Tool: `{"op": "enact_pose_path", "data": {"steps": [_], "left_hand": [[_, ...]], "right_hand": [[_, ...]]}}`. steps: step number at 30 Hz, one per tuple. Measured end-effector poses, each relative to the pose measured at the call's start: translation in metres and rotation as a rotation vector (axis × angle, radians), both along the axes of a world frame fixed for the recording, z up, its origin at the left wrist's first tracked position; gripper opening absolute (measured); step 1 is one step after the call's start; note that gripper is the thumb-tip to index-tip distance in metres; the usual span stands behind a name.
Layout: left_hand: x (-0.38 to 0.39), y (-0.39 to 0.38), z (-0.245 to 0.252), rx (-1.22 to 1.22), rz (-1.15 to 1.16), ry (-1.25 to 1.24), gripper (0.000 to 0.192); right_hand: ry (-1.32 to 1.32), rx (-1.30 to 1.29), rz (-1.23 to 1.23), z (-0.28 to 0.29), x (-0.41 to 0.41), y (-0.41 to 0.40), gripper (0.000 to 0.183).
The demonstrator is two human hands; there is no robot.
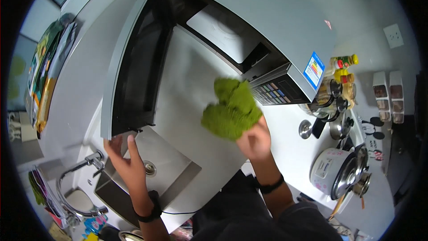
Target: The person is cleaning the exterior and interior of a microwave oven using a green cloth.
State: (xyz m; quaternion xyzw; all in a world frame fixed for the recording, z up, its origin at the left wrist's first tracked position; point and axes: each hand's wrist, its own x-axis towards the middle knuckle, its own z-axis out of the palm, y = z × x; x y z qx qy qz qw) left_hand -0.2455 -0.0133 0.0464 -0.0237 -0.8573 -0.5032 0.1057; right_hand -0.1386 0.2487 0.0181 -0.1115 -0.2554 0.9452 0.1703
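Observation:
My right hand (255, 140) grips a bunched green cloth (232, 110) over the counter, in front of the microwave oven (267, 16). Both cloth and hand are slightly blurred. The microwave door (140, 63) is swung wide, its dark inner face turned towards the cavity. Inside lies a pale, flat floor plate (220, 33). At the free end of the door is my left hand (128, 157), its thumb apart from the fingers. Those fingers are partly hidden at the door's lower corner, so a firm grip on it cannot be made out.
Below the door a steel sink (170, 160) is set into the counter, with a curved chrome faucet (60, 184) at left. A rice cooker (329, 170), a steel pot (339, 127) and spice bottles (346, 61) stand right. Packaged bags (50, 70) rest on the left ledge.

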Motion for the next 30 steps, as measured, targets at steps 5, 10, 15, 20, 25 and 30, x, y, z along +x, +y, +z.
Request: {"op": "enact_pose_path", "data": {"steps": [5, 10, 15, 20, 25, 30], "left_hand": [[0.078, 0.049, 0.009, 0.319, -0.771, -0.308, 0.083], [0.073, 0.135, -0.029, 0.861, -0.517, -0.908, 0.046], [-0.026, 0.199, -0.026, 1.21, -0.452, -0.794, 0.042], [-0.085, 0.297, -0.039, 0.784, -1.017, -0.739, 0.064], [-0.104, 0.341, -0.036, 0.623, -1.196, -0.823, 0.054], [-0.106, 0.401, -0.106, 0.603, -1.199, -0.129, 0.044]], "right_hand": [[-0.153, 1.207, 0.138, 0.034, 0.063, -0.016, 0.063], [-0.321, 1.603, 0.246, 0.072, 0.048, -0.011, 0.081], [-0.2, 1.856, -0.595, 0.106, 0.038, 0.084, 0.061], [-0.436, 1.898, -0.398, 0.102, -0.024, 0.116, 0.056], [-0.467, 2.036, -0.261, 0.097, -0.031, 0.124, 0.05], [-0.52, 2.023, -0.255, 0.097, -0.035, 0.122, 0.059]]}}
